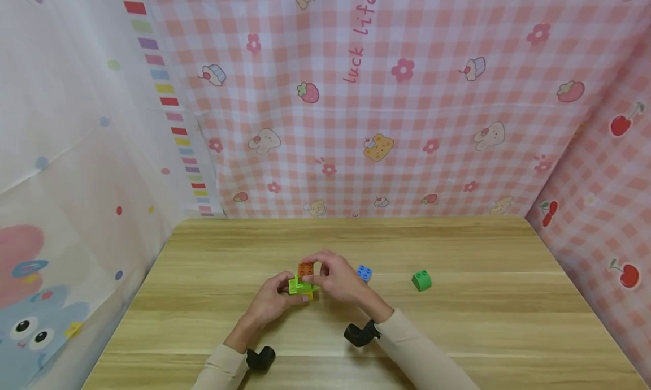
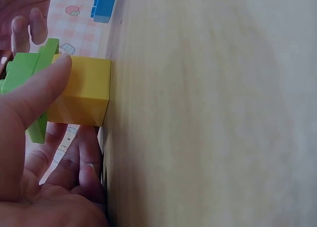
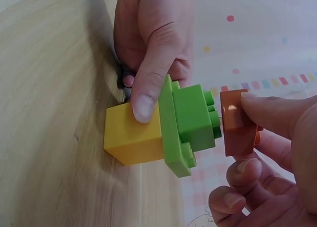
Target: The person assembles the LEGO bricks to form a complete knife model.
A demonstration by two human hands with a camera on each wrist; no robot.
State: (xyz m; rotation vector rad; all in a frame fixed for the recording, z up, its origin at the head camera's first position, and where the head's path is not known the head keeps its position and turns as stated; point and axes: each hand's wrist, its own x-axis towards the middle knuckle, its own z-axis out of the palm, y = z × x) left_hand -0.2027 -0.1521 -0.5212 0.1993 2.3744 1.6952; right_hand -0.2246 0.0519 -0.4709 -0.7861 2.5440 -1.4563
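My left hand (image 1: pixel 269 300) grips a small stack of toy building bricks low over the wooden table. At its base is a yellow brick (image 3: pixel 132 135), with the thumb pressed on its side. Above that come a light green plate (image 3: pixel 170 130) and a green brick (image 3: pixel 195 119) with studs on top. My right hand (image 1: pixel 342 280) pinches an orange-brown brick (image 3: pixel 238 122) between thumb and fingers. In the right wrist view, this brick sits right over the green studs with a thin gap between them.
To the right of my right hand lies a blue brick (image 1: pixel 364 273) on the table (image 1: pixel 488 322). Farther right is a green brick with a curved side (image 1: pixel 421 280). Patterned cloth (image 1: pixel 432 107) hangs behind the table and at both sides.
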